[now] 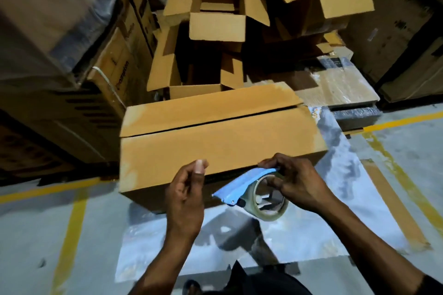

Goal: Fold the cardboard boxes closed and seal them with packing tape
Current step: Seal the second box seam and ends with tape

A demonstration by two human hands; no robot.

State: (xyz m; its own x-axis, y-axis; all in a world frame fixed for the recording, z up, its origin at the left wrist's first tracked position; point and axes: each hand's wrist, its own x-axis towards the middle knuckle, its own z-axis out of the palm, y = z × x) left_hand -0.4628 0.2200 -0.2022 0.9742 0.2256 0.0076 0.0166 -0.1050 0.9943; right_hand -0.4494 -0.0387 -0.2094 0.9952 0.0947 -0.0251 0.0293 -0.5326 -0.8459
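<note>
The long brown cardboard box [215, 141] with its top flaps folded shut lies just beyond your two hands, a dark open seam running along its top. Your right hand [297, 182] grips the blue tape dispenser [242, 187], fingers curled over its guard and into the clear packing tape roll [271, 201], held just in front of the box's near edge. Your left hand [187, 199] hovers beside the dispenser, thumb pressed to curled fingers; whether it pinches the tape's end, you cannot tell. Farther off, open empty brown cardboard boxes [215, 7] are piled.
</note>
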